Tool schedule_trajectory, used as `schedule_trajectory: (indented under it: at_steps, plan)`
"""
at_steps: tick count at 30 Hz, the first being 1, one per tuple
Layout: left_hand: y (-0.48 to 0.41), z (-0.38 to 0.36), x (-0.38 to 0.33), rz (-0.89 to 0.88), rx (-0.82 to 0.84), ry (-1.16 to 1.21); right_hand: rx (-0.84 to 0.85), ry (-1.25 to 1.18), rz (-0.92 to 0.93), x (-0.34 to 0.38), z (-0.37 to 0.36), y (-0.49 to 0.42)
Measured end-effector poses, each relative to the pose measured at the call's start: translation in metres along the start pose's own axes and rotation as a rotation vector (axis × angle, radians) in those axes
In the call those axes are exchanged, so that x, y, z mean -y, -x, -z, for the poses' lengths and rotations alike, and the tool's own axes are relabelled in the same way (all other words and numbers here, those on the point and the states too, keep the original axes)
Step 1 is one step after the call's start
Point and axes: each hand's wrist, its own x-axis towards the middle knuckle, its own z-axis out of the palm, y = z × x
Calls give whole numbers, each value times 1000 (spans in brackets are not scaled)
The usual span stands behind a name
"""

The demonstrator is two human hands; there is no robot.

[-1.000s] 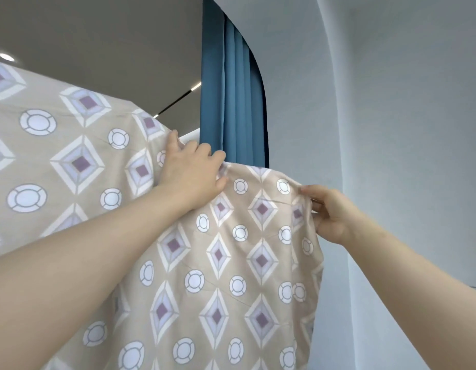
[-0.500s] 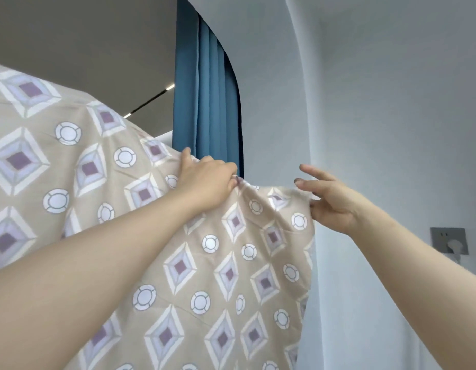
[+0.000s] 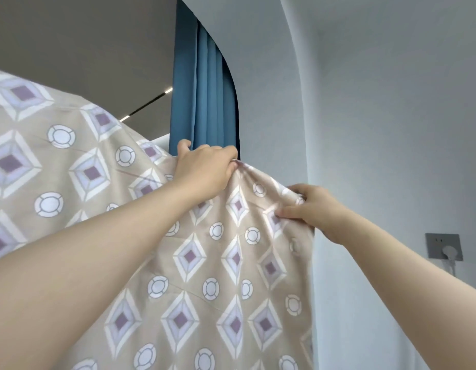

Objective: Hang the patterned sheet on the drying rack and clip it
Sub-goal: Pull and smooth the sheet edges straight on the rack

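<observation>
The left hand (image 3: 204,170) grips the top fold of the patterned sheet (image 3: 231,263), fingers (image 3: 220,153) curled over it. At its four o'clock, the right hand (image 3: 318,209) pinches the sheet's edge.

The sheet (image 3: 204,276) hangs across left and centre, the left hand (image 3: 204,169) gripping its top edge and the right hand (image 3: 319,209) holding its right corner, lower down. Behind it stands a curtain (image 3: 204,102); a wall socket (image 3: 443,247) sits far right.

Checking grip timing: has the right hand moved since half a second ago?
Yes: the right hand shifted left, away from the wall socket, and now pinches the sheet.
</observation>
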Motion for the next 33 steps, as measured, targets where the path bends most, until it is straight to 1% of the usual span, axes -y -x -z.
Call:
schedule_trajectory:
  at_steps: [1, 3, 5, 6, 7, 9, 10, 11, 14, 17, 19, 21, 23, 24, 25, 26, 28, 29, 30, 32, 33]
  plan:
    - [0, 0, 1, -11, 10, -18, -60, 37, 11, 3, 0, -1]
    - [0, 1, 2, -32, 21, -47, -190, -12, 57, 4, 5, -7]
    - [0, 0, 3, -41, 11, -36, -243, -221, 67, 4, 12, -10]
    - [-1, 0, 4, -38, -3, -17, -212, -359, 42, 4, 14, -9]
    - [-2, 0, 4, -28, -18, 9, -135, -483, -10, 3, 15, -8]
    - [-4, 1, 4, 4, -41, 61, 76, -656, -158, 0, 15, -2]
    - [-5, 1, 4, 13, -48, 71, 132, -719, -222, -4, 15, -1]
    - [-5, 1, 3, 16, -50, 70, 137, -768, -256, -8, 15, -1]
    - [-5, 0, 3, 12, -35, 50, 39, -881, -271, -20, 15, -2]
    - [-5, -1, 3, 21, -20, 46, 17, -1043, -232, -27, 18, -3]
    - [-5, -2, 2, 27, -18, 44, 65, -960, -153, -24, 19, -1]
    - [-5, -3, 1, 25, -20, 38, 57, -773, -97, -21, 15, 2]
    - [-5, -3, 0, 21, -20, 35, 13, -528, -112, -20, 9, 2]
    - [-4, -2, 0, 19, -18, 34, -23, -401, -111, -18, 8, 2]
    - [-4, -2, 0, 15, -17, 32, -84, -325, -91, -16, 8, 1]
    - [-3, -1, 0, 10, -20, 28, -165, -299, -41, -12, 11, 0]
    - [-3, 1, 0, -4, -38, 13, -311, -356, 63, -2, 18, -2]
    - [-3, 1, -1, -13, -44, 2, -327, -408, 85, 4, 20, -3]
    - [-4, 2, -2, -22, -49, -10, -301, -448, 88, 8, 21, -3]
    - [-5, 2, -3, -28, -62, -16, -242, -430, 56, 15, 20, -1]
    - [-5, 3, -4, -19, -73, -2, -268, -405, 48, 18, 21, 0]
